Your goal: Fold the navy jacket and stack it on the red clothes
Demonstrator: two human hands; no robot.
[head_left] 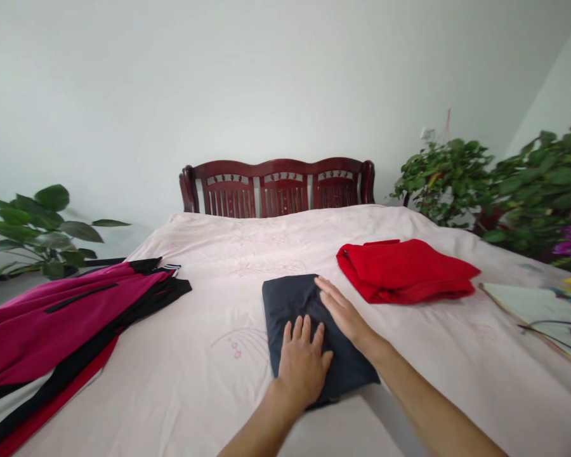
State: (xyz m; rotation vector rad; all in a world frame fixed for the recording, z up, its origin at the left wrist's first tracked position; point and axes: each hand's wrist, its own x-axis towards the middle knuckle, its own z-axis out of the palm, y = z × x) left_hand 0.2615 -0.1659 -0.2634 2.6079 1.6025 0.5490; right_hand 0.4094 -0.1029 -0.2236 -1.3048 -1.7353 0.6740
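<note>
A folded dark navy garment (290, 304) lies in the middle of the bed. My left hand (302, 362) rests flat on its near half, fingers stretched out. My right hand (343, 311) lies flat along its right edge, fingers straight and together, pointing up and left. Neither hand grips anything. Just right of my right hand sits a folded red garment (404, 270). At the left edge of the bed lie unfolded clothes, a magenta jacket (47, 317) on top of black and red pieces.
The bed has a pale pink sheet (195, 381) and a dark red wooden headboard (278, 187) against a white wall. Potted plants stand at the left (38, 231) and at the right (504, 184). A printed cloth or paper (542, 314) lies at the bed's right edge.
</note>
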